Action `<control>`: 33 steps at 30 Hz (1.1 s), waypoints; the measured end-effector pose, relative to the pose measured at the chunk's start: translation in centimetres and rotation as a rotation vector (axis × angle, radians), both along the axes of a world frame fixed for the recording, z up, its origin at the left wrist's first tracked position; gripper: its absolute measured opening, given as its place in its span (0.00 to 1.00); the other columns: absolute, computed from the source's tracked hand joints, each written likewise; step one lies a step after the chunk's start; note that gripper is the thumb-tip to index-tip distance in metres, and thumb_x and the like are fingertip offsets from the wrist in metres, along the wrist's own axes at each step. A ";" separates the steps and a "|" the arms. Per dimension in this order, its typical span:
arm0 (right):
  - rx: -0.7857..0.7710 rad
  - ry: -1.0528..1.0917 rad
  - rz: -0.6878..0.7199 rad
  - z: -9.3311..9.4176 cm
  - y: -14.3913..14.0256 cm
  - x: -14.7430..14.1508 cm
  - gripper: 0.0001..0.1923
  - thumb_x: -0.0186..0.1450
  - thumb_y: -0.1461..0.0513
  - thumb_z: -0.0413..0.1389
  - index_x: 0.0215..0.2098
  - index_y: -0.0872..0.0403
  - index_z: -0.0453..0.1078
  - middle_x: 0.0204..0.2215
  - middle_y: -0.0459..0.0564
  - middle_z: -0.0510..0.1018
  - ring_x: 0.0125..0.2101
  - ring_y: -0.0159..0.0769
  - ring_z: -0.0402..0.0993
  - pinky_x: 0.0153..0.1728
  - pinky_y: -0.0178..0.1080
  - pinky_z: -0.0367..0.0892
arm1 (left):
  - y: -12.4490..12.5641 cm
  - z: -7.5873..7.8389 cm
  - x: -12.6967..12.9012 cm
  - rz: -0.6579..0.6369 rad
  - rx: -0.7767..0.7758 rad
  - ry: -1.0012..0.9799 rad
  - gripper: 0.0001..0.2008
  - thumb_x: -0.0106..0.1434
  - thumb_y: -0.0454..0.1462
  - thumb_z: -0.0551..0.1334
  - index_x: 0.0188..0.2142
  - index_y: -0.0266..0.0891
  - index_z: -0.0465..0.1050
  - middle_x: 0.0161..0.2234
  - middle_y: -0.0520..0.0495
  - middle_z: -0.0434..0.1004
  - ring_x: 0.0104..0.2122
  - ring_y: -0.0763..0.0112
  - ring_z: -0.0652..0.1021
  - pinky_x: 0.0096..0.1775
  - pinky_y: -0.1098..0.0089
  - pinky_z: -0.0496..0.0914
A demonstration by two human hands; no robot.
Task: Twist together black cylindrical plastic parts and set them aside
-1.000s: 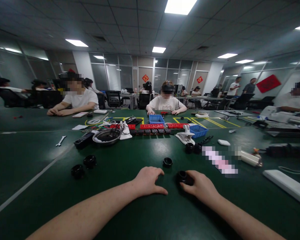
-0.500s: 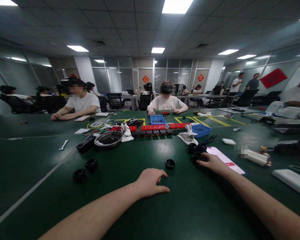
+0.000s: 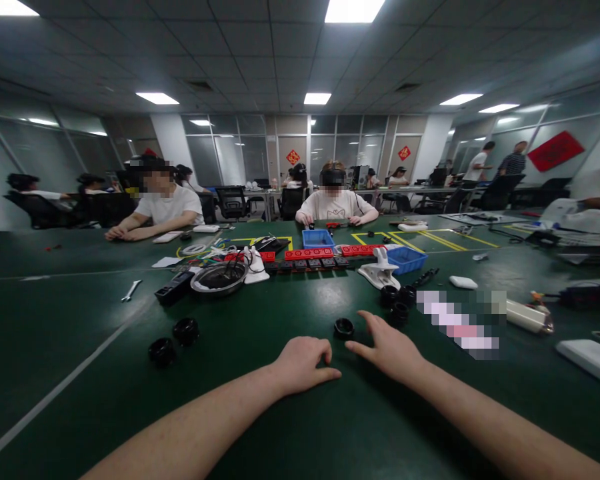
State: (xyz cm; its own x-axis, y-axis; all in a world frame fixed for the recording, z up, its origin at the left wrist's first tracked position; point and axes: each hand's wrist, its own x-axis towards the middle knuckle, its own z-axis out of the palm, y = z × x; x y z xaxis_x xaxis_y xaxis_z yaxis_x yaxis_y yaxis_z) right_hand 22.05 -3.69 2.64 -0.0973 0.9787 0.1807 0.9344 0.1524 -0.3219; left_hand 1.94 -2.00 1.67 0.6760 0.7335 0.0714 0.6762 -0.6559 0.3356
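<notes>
Our right hand (image 3: 390, 348) is spread, holding nothing; the black ring (image 3: 343, 327) lies just beyond its thumb and forefinger. Our left hand (image 3: 300, 363) rests loosely curled on the green table (image 3: 290, 433), also holding nothing.

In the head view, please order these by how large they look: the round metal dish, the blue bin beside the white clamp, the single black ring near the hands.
1. round metal dish
2. blue bin
3. black ring, though nearest the camera
</notes>
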 end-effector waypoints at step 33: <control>0.350 0.380 -0.210 0.4 4.6 10.5 0.24 0.52 0.53 0.51 0.44 0.56 0.61 0.40 0.56 0.69 0.40 0.43 0.67 0.38 0.42 0.64 | 0.6 -0.2 -0.1 -0.096 0.019 -0.008 0.13 0.56 0.47 0.55 0.27 0.40 0.68 0.22 0.55 0.67 0.24 0.75 0.68 0.24 0.76 0.56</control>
